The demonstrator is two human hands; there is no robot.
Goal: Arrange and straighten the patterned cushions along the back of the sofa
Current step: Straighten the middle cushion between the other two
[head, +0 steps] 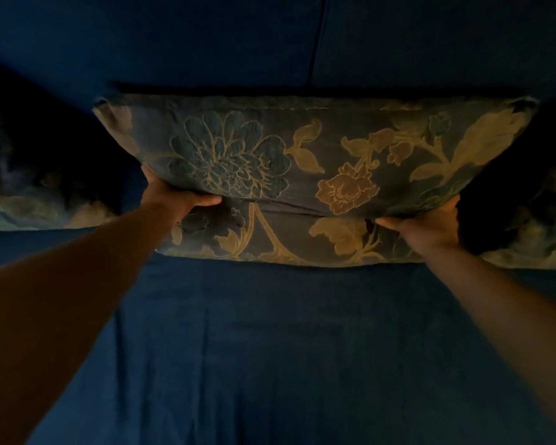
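Note:
A large floral cushion (302,162), dark grey with gold leaves and a blue flower, leans against the blue sofa back (206,43) in the middle of the view. My left hand (170,195) grips its lower left side, thumb on the front. On its lower right side my right hand (424,224) holds it the same way. The cushion's bottom edge rests on the sofa seat (270,348). Another patterned cushion (45,200) lies at the far left, and a third (546,226) shows at the far right edge, both dim.
The room is dark. A seam (316,43) divides the sofa back above the cushion. The wide blue seat stretches toward me between my forearms.

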